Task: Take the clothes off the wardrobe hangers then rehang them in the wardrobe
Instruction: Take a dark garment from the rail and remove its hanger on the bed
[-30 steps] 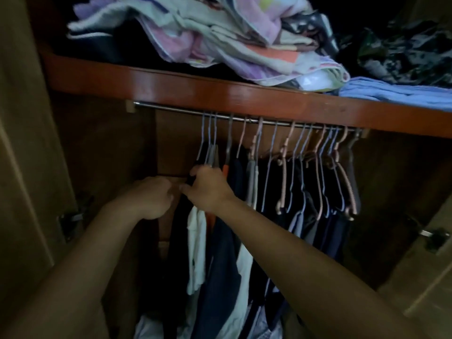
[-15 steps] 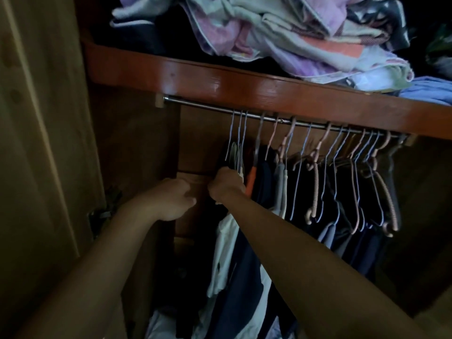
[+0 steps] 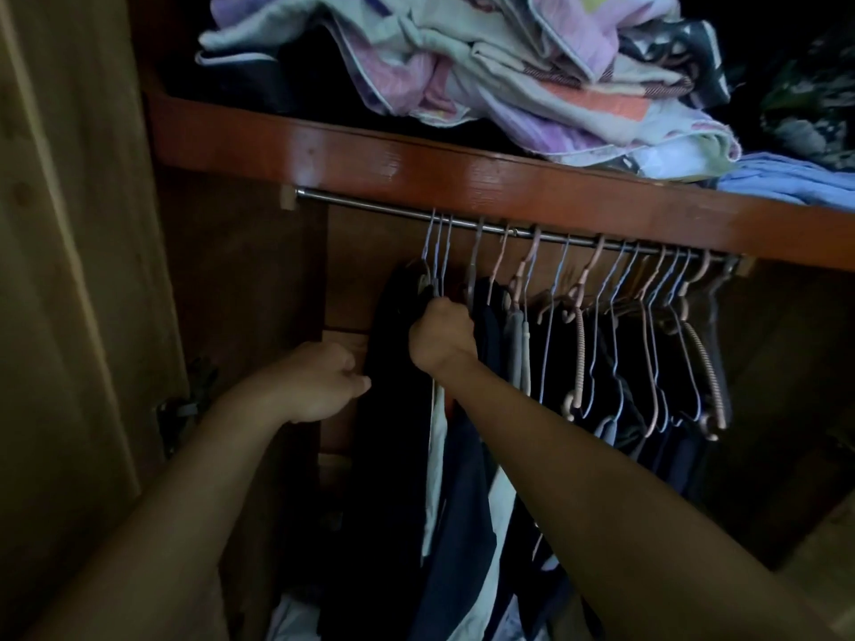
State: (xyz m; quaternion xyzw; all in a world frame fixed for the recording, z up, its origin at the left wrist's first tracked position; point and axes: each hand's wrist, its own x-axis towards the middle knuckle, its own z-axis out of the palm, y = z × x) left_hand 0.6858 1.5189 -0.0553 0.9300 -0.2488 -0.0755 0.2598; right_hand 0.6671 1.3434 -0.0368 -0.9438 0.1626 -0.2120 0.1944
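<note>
A metal rail (image 3: pixel 370 209) runs under the red-brown shelf and carries several wire and plastic hangers (image 3: pixel 597 289). Dark and white clothes hang at the rail's left part. A dark garment (image 3: pixel 398 409) hangs leftmost. My right hand (image 3: pixel 442 335) is curled around the top of a hanger and cloth just below the hooks. My left hand (image 3: pixel 324 381) pinches the left edge of the dark garment with curled fingers. Several hangers to the right are bare.
The shelf (image 3: pixel 462 178) above holds a heap of folded fabrics (image 3: pixel 509 71) and a blue cloth (image 3: pixel 786 182). A wooden door (image 3: pixel 69 270) stands open at the left, with a hinge (image 3: pixel 180 409) near my left forearm. Light cloth lies at the bottom (image 3: pixel 296 617).
The view has shifted left and closer. My right hand has closed tighter on the hanger top, and my left hand has moved to the edge of the dark garment.
</note>
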